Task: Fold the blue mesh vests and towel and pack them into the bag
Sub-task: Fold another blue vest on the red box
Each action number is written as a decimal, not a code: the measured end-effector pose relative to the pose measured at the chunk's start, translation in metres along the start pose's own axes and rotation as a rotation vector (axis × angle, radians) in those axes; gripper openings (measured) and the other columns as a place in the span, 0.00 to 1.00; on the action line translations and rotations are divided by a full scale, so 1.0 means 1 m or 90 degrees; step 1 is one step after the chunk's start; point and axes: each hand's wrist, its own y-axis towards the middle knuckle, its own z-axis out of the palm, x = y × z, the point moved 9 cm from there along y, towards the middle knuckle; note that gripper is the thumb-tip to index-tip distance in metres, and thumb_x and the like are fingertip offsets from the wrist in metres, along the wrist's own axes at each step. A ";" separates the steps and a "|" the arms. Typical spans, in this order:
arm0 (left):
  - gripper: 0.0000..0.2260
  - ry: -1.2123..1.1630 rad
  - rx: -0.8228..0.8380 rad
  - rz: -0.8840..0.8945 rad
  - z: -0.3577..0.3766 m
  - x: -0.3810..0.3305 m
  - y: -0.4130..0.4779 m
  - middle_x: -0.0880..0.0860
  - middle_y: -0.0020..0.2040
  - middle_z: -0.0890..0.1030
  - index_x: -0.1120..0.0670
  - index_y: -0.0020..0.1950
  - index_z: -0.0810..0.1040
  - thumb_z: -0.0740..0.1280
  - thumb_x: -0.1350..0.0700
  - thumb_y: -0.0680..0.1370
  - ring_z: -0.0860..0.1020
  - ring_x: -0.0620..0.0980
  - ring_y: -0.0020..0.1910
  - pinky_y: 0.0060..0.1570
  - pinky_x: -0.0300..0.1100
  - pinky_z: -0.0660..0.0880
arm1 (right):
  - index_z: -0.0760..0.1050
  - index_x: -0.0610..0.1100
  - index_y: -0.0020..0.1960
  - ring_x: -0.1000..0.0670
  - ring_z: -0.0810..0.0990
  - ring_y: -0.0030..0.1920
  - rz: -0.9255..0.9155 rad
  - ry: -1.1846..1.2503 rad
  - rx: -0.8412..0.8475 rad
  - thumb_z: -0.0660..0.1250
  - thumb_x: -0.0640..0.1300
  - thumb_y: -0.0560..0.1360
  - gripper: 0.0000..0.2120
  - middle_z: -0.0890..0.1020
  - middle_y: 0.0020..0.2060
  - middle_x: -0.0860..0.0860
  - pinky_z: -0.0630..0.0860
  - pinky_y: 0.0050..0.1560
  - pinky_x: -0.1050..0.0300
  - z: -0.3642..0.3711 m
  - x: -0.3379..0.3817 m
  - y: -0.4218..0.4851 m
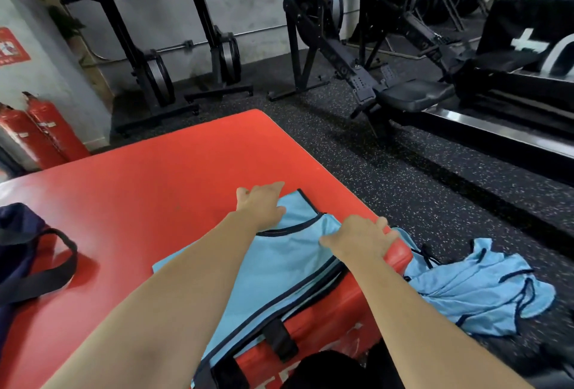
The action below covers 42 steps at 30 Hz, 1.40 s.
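A light blue mesh vest [279, 267] with dark trim lies flat on the red padded block [149, 202], near its right edge. My left hand [262, 202] presses on the vest's far left shoulder strap, fingers spread. My right hand [360, 239] pinches the vest's right shoulder at the block's edge. More blue vests [478, 289] lie crumpled in a heap on the floor to the right. A dark navy bag [21, 252] with a black strap sits on the block at the far left.
Black rowing machines [372, 78] and ski trainers [149, 47] stand on the speckled rubber floor behind the block. Two red fire extinguishers [43, 130] lean at the left wall. A black box [528, 25] is at the far right.
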 end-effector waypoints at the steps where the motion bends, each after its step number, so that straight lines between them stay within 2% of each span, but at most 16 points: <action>1: 0.27 -0.002 0.019 -0.010 0.005 -0.002 0.009 0.50 0.69 0.72 0.48 0.77 0.59 0.62 0.48 0.79 0.70 0.53 0.68 0.66 0.52 0.59 | 0.77 0.50 0.58 0.45 0.63 0.67 -0.009 0.007 0.013 0.67 0.60 0.72 0.20 0.79 0.59 0.50 0.60 0.62 0.47 0.001 0.002 0.002; 5: 0.10 -0.082 0.074 -0.076 0.009 -0.003 0.034 0.49 0.53 0.79 0.49 0.57 0.77 0.67 0.54 0.76 0.75 0.52 0.60 0.62 0.53 0.59 | 0.76 0.49 0.54 0.44 0.63 0.69 -0.038 0.045 0.038 0.63 0.58 0.75 0.14 0.80 0.57 0.49 0.59 0.66 0.44 0.002 0.008 0.012; 6: 0.03 -0.106 0.095 -0.077 0.009 -0.003 0.038 0.49 0.47 0.78 0.51 0.48 0.77 0.67 0.56 0.75 0.75 0.53 0.56 0.64 0.55 0.58 | 0.74 0.50 0.49 0.44 0.65 0.68 -0.046 0.046 0.033 0.62 0.57 0.75 0.11 0.80 0.55 0.50 0.60 0.66 0.44 0.001 0.008 0.013; 8: 0.07 -0.173 0.121 -0.065 0.007 -0.003 0.045 0.50 0.42 0.75 0.53 0.37 0.71 0.65 0.60 0.75 0.74 0.55 0.49 0.65 0.56 0.59 | 0.68 0.50 0.39 0.45 0.70 0.62 -0.060 0.067 0.025 0.63 0.55 0.74 0.11 0.80 0.49 0.51 0.61 0.64 0.45 -0.002 0.010 0.015; 12: 0.05 -0.411 0.104 -0.057 -0.009 -0.003 0.044 0.56 0.43 0.73 0.56 0.44 0.76 0.64 0.66 0.73 0.68 0.52 0.44 0.40 0.42 0.65 | 0.67 0.49 0.40 0.47 0.75 0.47 -0.045 0.162 0.053 0.68 0.50 0.68 0.10 0.76 0.39 0.53 0.61 0.58 0.48 -0.004 0.009 0.019; 17: 0.08 -0.510 0.068 -0.082 -0.041 0.023 0.016 0.51 0.41 0.75 0.56 0.40 0.78 0.63 0.68 0.72 0.71 0.51 0.46 0.51 0.42 0.67 | 0.74 0.48 0.39 0.48 0.68 0.34 -0.029 0.487 0.143 0.74 0.44 0.60 0.12 0.70 0.26 0.52 0.62 0.47 0.50 -0.006 0.010 0.005; 20: 0.07 -0.508 0.033 -0.092 -0.054 0.052 -0.004 0.52 0.36 0.75 0.60 0.36 0.78 0.64 0.68 0.71 0.70 0.51 0.42 0.53 0.43 0.69 | 0.79 0.33 0.46 0.50 0.65 0.43 -0.063 0.617 0.178 0.75 0.36 0.66 0.12 0.76 0.39 0.47 0.64 0.41 0.56 -0.018 0.025 -0.022; 21: 0.05 -0.506 0.023 -0.101 -0.056 0.063 -0.012 0.53 0.38 0.76 0.63 0.39 0.80 0.65 0.67 0.71 0.71 0.51 0.43 0.53 0.44 0.69 | 0.81 0.35 0.48 0.47 0.76 0.43 -0.081 0.632 0.178 0.75 0.36 0.66 0.11 0.80 0.42 0.47 0.68 0.45 0.55 -0.023 0.034 -0.035; 22: 0.05 -0.505 0.015 -0.111 -0.057 0.074 -0.021 0.54 0.39 0.77 0.64 0.44 0.81 0.66 0.67 0.71 0.72 0.51 0.43 0.54 0.44 0.70 | 0.81 0.40 0.47 0.42 0.82 0.50 -0.107 0.607 0.167 0.75 0.39 0.66 0.10 0.81 0.38 0.51 0.69 0.51 0.52 -0.026 0.043 -0.046; 24: 0.07 -0.484 0.027 -0.126 -0.053 0.093 -0.042 0.54 0.38 0.76 0.63 0.47 0.82 0.66 0.67 0.73 0.71 0.50 0.39 0.45 0.40 0.70 | 0.76 0.46 0.34 0.48 0.74 0.34 -0.148 0.465 0.109 0.73 0.45 0.66 0.07 0.75 0.25 0.56 0.61 0.51 0.49 -0.030 0.065 -0.073; 28: 0.08 -0.475 0.106 -0.187 -0.021 0.119 -0.090 0.54 0.32 0.75 0.61 0.45 0.79 0.60 0.68 0.77 0.73 0.44 0.24 0.20 0.32 0.63 | 0.79 0.52 0.47 0.47 0.73 0.53 -0.281 0.128 -0.141 0.65 0.47 0.72 0.06 0.81 0.42 0.54 0.56 0.51 0.48 -0.019 0.106 -0.133; 30: 0.11 -0.544 0.139 -0.252 0.002 0.130 -0.108 0.53 0.32 0.81 0.58 0.42 0.78 0.58 0.62 0.78 0.78 0.45 0.27 0.26 0.36 0.64 | 0.79 0.52 0.47 0.47 0.72 0.52 -0.344 0.052 -0.175 0.66 0.44 0.70 0.07 0.81 0.41 0.53 0.54 0.48 0.49 0.004 0.116 -0.160; 33: 0.15 -0.612 0.112 -0.264 0.018 0.139 -0.117 0.54 0.34 0.81 0.57 0.38 0.78 0.62 0.50 0.81 0.77 0.46 0.28 0.32 0.40 0.70 | 0.77 0.50 0.29 0.46 0.75 0.37 -0.381 0.020 -0.203 0.76 0.42 0.51 0.11 0.75 0.25 0.53 0.59 0.46 0.49 0.030 0.120 -0.174; 35: 0.09 -0.604 0.026 -0.208 0.011 0.141 -0.111 0.53 0.32 0.79 0.59 0.38 0.79 0.70 0.58 0.77 0.76 0.45 0.29 0.31 0.36 0.72 | 0.77 0.51 0.30 0.46 0.75 0.38 -0.378 0.008 -0.189 0.76 0.42 0.52 0.10 0.76 0.26 0.53 0.61 0.49 0.47 0.033 0.120 -0.173; 38: 0.05 -0.633 -0.090 -0.185 -0.013 0.150 -0.103 0.54 0.33 0.78 0.61 0.38 0.80 0.69 0.67 0.74 0.74 0.46 0.31 0.34 0.36 0.74 | 0.79 0.52 0.46 0.47 0.73 0.53 -0.407 0.015 -0.209 0.68 0.45 0.69 0.07 0.81 0.41 0.53 0.55 0.58 0.45 0.010 0.131 -0.182; 42: 0.03 -0.550 -0.074 -0.182 -0.017 0.170 -0.107 0.54 0.33 0.76 0.61 0.42 0.82 0.69 0.65 0.74 0.71 0.47 0.31 0.33 0.36 0.70 | 0.76 0.50 0.31 0.46 0.76 0.38 -0.477 0.013 -0.272 0.75 0.44 0.52 0.10 0.76 0.25 0.53 0.61 0.52 0.45 0.000 0.155 -0.206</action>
